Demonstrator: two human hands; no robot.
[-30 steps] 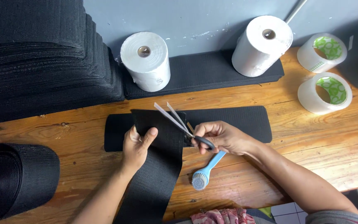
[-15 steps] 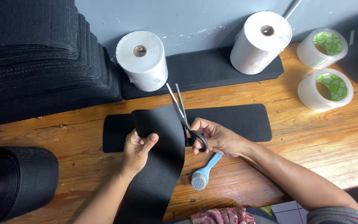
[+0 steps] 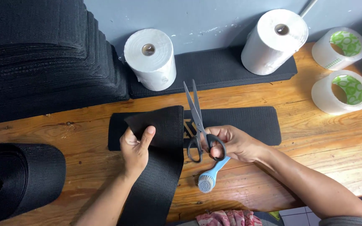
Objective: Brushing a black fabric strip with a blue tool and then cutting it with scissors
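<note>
Wooden tabletop [image 3: 315, 138] is spread with a black webbing strip [image 3: 156, 167], pinched by the left hand [image 3: 135, 147]; scissors [image 3: 197, 121], gripped by the right hand [image 3: 235, 144], are now swung more upright than before.

Even soft daylight, sharp focus, faint shadows, no glare.

Two tape rolls [image 3: 341, 69] are sitting at the right edge of the frame — clear, with white-and-green patterned core labels inside.
</note>
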